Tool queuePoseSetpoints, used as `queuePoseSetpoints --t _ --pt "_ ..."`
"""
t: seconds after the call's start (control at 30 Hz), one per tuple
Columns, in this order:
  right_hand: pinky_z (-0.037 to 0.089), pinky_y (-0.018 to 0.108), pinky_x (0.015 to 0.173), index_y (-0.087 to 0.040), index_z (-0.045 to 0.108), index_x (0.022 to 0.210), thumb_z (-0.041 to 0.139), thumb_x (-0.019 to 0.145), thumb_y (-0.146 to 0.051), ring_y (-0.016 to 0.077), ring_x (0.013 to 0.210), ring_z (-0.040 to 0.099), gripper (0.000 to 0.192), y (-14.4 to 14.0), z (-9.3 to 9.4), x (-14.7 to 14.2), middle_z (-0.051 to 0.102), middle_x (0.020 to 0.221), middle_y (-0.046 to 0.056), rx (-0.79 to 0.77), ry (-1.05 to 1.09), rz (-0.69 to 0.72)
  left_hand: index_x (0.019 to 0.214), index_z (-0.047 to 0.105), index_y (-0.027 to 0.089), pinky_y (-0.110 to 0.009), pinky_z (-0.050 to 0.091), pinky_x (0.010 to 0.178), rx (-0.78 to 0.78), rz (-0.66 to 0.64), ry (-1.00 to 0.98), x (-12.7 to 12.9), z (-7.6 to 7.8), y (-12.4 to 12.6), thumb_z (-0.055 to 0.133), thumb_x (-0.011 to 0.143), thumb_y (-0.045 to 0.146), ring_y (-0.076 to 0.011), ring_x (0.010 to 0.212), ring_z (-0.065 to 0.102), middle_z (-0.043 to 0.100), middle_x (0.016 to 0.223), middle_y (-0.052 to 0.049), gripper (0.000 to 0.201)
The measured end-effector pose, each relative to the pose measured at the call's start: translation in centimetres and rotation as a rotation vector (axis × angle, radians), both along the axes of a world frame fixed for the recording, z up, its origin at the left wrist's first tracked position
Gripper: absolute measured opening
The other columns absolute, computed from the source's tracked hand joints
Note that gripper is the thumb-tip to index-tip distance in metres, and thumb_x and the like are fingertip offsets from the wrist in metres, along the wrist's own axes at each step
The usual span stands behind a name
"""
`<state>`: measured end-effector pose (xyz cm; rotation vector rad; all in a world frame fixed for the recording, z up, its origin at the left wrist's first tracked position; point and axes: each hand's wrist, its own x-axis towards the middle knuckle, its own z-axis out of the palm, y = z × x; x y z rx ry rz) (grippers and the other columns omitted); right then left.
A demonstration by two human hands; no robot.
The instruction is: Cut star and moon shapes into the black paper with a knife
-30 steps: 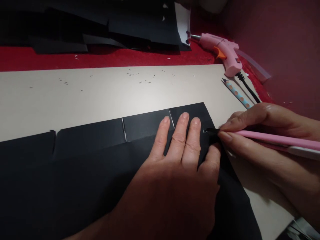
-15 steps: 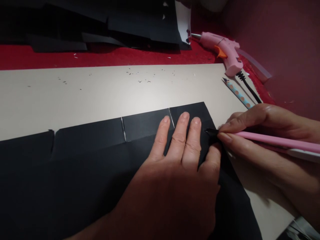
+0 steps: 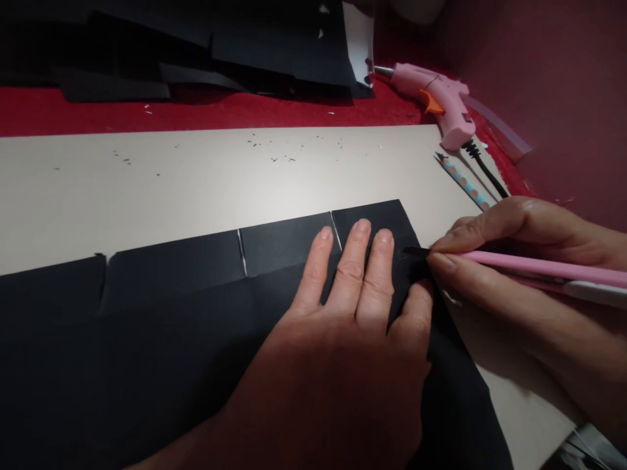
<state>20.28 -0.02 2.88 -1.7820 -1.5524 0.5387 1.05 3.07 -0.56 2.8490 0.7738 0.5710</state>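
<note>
A sheet of black card (image 3: 161,365) lies across the board, with several short slits along its far edge. My left hand (image 3: 337,352) rests flat on the card near its right end, fingers spread and pressing it down. Pinched between the thumb and fingers of my right hand (image 3: 519,261) is a pink craft knife (image 3: 529,264) with a dark blade. The blade tip is at the card, just right of my left fingertips, beside a small faint mark. I cannot tell whether the tip touches the surface.
A pale board (image 3: 196,196) lies under the card, dotted with tiny scraps. Beyond it are a pink glue gun (image 3: 435,98) with a black cord, a blue dotted pencil (image 3: 465,181) and more black sheets (image 3: 274,46) on a red surface (image 3: 29,111).
My right hand has tilted and shifted slightly, lifting the blade tip a little toward the card's far edge. A small mark now shows beside the tip. My left hand has stayed put.
</note>
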Motion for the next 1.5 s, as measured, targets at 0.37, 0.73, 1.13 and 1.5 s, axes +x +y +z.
queuePoseSetpoints --t 0.37,0.73,1.13,1.5 --pt "0.044 0.030 0.053 -0.033 0.072 0.078 0.077 0.080 -0.027 0.0148 0.066 0.066 0.008 0.24 -0.25 -0.26 0.075 0.083 -0.004 0.018 -0.013 0.009 0.134 0.066 0.019 -0.062 0.042 0.111 0.009 -0.005 0.000 0.02 -0.02 0.17 0.052 0.097 0.040 -0.0420 0.138 0.046 0.051 0.145 -0.026 0.045" --pt "0.044 0.030 0.052 -0.032 0.073 0.080 0.075 0.082 -0.025 0.0149 0.064 0.065 0.007 0.12 -0.09 0.06 0.076 0.083 -0.003 0.030 -0.046 0.058 0.135 0.066 0.020 -0.062 0.042 0.111 0.008 -0.013 0.013 -0.03 0.05 0.05 0.050 0.098 0.039 -0.0416 0.138 0.046 0.052 0.145 -0.025 0.045" --pt "0.045 0.031 0.055 -0.033 0.071 0.078 0.076 0.082 -0.032 0.0152 0.065 0.064 0.006 0.12 -0.14 0.23 0.074 0.079 -0.004 0.012 -0.023 0.030 0.135 0.066 0.018 -0.063 0.041 0.111 -0.007 -0.006 -0.004 -0.23 -0.11 -0.05 0.045 0.100 0.036 -0.0419 0.139 0.045 0.053 0.145 -0.025 0.045" --pt "0.048 0.036 0.057 -0.034 0.072 0.077 0.078 0.079 -0.033 0.0181 0.065 0.067 0.006 -0.19 -0.18 0.13 0.075 0.082 -0.002 -0.012 0.010 0.002 0.135 0.066 0.019 -0.063 0.041 0.112 -0.010 -0.009 -0.009 -0.14 -0.15 -0.03 0.043 0.100 0.036 -0.0412 0.138 0.045 0.053 0.145 -0.025 0.045"
